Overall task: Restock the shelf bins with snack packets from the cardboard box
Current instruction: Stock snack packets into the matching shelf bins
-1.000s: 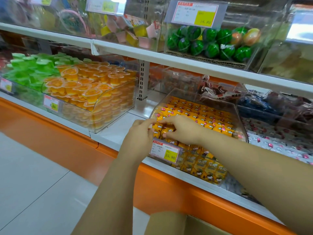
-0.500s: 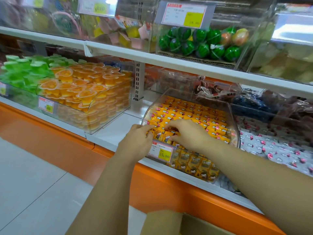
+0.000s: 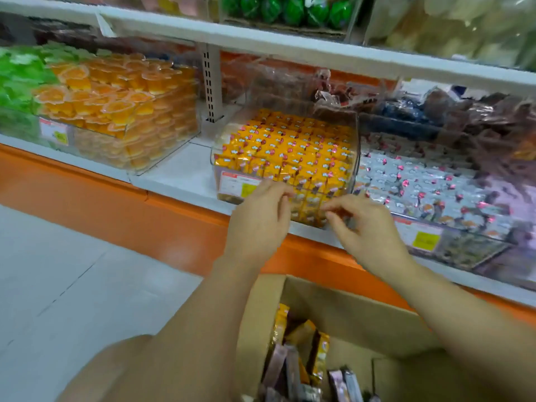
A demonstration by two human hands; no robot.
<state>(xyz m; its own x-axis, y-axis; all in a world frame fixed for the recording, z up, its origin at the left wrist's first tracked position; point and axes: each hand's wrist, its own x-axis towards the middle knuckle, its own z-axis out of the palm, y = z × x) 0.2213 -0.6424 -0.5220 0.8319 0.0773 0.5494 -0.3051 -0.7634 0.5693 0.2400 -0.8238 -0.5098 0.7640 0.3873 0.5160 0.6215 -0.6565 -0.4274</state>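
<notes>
A clear shelf bin (image 3: 356, 146) is packed with rows of yellow snack packets (image 3: 290, 152). My left hand (image 3: 258, 219) and my right hand (image 3: 368, 224) hover in front of the bin's lower front wall, both with loosely curled fingers and nothing in them. Below them an open cardboard box (image 3: 348, 317) holds several yellow and purple packets (image 3: 301, 361) standing on end. The frame is motion-blurred.
To the right is a bin of silver packets (image 3: 429, 181) with a yellow price tag (image 3: 425, 240). To the left, a bin of orange jelly cups (image 3: 116, 103) and green jelly cups (image 3: 17, 74). An orange shelf base (image 3: 116, 204) runs above the pale floor (image 3: 58, 285).
Both hands have drawn back out of the yellow-packet bin toward me and lowered. The view has tilted down, bringing the cardboard box into sight.
</notes>
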